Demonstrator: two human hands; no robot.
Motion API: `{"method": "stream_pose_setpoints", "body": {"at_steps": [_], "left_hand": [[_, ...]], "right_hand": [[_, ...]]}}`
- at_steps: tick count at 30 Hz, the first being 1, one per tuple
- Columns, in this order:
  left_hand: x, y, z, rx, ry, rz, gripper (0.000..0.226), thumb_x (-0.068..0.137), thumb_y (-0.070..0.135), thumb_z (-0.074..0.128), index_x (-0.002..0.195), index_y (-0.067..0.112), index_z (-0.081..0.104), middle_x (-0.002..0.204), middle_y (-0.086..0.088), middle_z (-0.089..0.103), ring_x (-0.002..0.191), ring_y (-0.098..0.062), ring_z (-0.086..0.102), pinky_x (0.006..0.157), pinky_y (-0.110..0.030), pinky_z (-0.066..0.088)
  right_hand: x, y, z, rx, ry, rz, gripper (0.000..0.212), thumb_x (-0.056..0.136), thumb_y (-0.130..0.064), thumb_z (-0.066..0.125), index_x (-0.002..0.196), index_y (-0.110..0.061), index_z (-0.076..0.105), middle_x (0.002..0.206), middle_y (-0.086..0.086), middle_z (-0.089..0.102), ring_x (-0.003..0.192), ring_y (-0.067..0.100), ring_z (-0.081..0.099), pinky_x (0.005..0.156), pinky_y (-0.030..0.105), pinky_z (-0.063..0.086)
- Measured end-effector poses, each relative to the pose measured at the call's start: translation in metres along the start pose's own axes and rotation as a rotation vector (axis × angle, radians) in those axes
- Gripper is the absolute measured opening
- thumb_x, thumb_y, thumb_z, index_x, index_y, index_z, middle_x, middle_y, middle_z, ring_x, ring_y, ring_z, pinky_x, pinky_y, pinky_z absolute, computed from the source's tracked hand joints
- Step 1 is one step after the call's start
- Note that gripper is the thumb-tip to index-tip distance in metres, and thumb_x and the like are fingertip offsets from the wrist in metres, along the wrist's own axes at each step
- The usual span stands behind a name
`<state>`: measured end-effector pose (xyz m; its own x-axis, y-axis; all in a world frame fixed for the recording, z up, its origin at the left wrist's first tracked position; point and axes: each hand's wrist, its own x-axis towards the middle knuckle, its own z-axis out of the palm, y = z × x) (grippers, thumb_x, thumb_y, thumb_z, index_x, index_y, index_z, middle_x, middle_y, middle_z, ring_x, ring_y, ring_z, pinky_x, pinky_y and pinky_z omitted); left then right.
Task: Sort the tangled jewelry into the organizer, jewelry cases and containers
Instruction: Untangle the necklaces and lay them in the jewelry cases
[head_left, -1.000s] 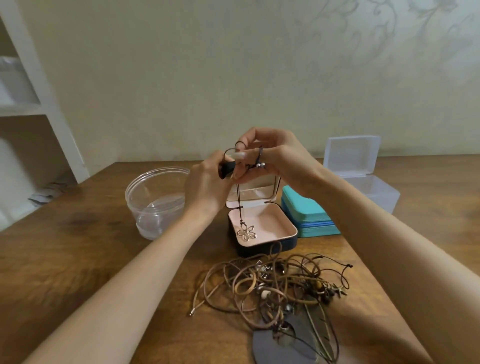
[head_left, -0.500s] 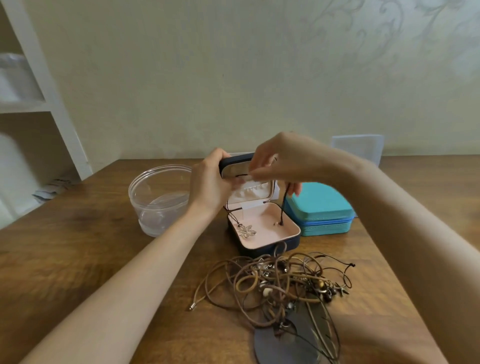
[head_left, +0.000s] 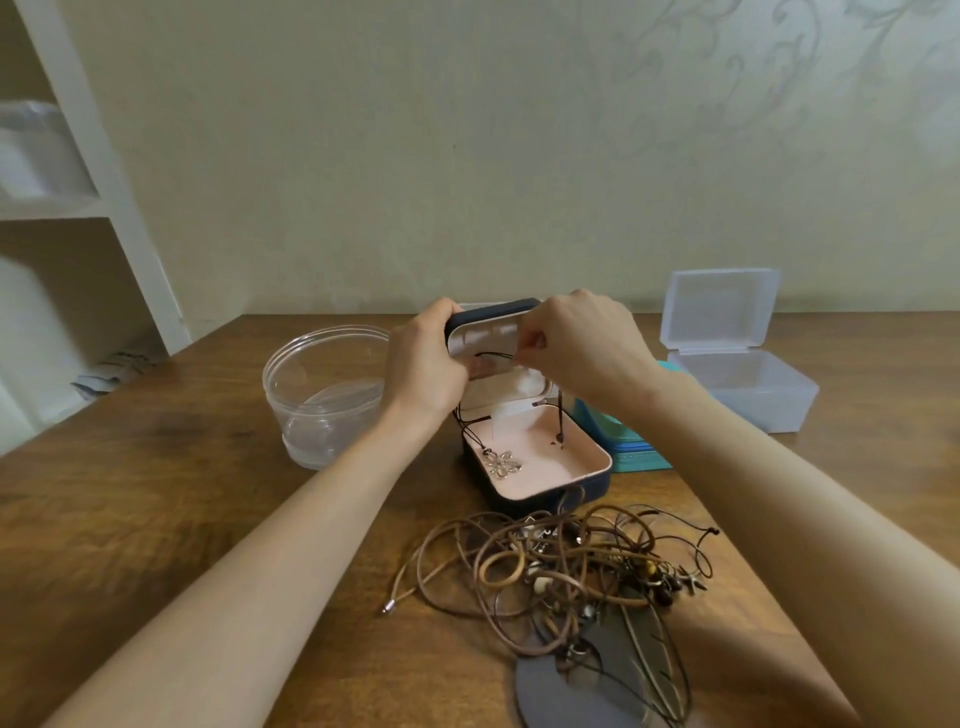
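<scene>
A small dark jewelry case (head_left: 545, 491) with a pink lining stands open at the table's middle. My left hand (head_left: 423, 366) grips the left edge of its raised lid (head_left: 488, 319). My right hand (head_left: 582, 345) pinches the dark cord of a necklace against the inside of the lid. The cord hangs down both sides into the case, and its silver flower pendant (head_left: 501, 464) lies on the pink floor. A tangled pile of brown cord necklaces (head_left: 571, 571) lies in front of the case.
A clear round plastic tub (head_left: 322, 395) stands left of the case. A teal zip case (head_left: 631, 452) sits behind my right wrist, and a clear lidded plastic box (head_left: 737, 374) stands open at the right. A grey disc (head_left: 582, 691) lies under the pile. White shelving (head_left: 78, 156) is at the left.
The flower necklace went from hanging in the air between both hands down into the case. My hands dropped to the lid, and the pendant now lies on the pink lining.
</scene>
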<state>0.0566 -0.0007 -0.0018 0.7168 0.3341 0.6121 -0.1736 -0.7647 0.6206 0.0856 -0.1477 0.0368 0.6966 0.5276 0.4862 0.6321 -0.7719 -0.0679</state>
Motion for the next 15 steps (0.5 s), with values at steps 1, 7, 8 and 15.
{"method": "stream_pose_setpoints", "body": {"at_steps": [1, 7, 8, 15], "left_hand": [[0.000, 0.001, -0.001, -0.004, -0.009, -0.004, 0.033, 0.070, 0.006, 0.080, 0.097, 0.007, 0.062, 0.089, -0.006, 0.068, 0.083, -0.025, 0.061, 0.066, -0.036, 0.048], [-0.005, 0.009, -0.005, -0.044, -0.040, -0.038, 0.039, 0.069, 0.010, 0.081, 0.102, 0.007, 0.061, 0.093, -0.006, 0.066, 0.082, -0.020, 0.055, 0.064, -0.027, 0.039], [-0.005, 0.009, -0.005, -0.047, -0.038, -0.054, 0.040, 0.067, 0.012, 0.082, 0.101, 0.007, 0.061, 0.092, -0.006, 0.066, 0.080, -0.019, 0.054, 0.063, -0.027, 0.039], [-0.005, 0.009, -0.005, -0.114, -0.051, -0.110, 0.035, 0.064, 0.015, 0.085, 0.088, 0.014, 0.059, 0.082, -0.001, 0.064, 0.074, -0.019, 0.056, 0.059, -0.028, 0.040]], "right_hand": [[0.000, 0.000, 0.001, 0.034, -0.019, -0.001, 0.011, 0.087, -0.025, 0.061, 0.082, -0.019, 0.068, 0.084, 0.005, 0.066, 0.078, 0.027, 0.058, 0.056, 0.028, 0.035], [-0.001, -0.008, -0.006, 0.749, -0.289, 0.211, 0.015, 0.082, -0.016, 0.071, 0.081, -0.002, 0.065, 0.072, 0.013, 0.070, 0.052, 0.017, 0.065, 0.048, 0.024, 0.054], [-0.001, -0.006, -0.009, 0.816, -0.312, 0.240, 0.012, 0.084, -0.011, 0.068, 0.084, 0.000, 0.064, 0.072, 0.014, 0.071, 0.048, 0.015, 0.063, 0.045, 0.022, 0.052], [0.002, -0.005, 0.000, 0.698, -0.037, 0.094, 0.005, 0.081, -0.013, 0.069, 0.079, -0.009, 0.070, 0.060, 0.000, 0.062, 0.052, 0.010, 0.054, 0.059, 0.028, 0.050]]}}
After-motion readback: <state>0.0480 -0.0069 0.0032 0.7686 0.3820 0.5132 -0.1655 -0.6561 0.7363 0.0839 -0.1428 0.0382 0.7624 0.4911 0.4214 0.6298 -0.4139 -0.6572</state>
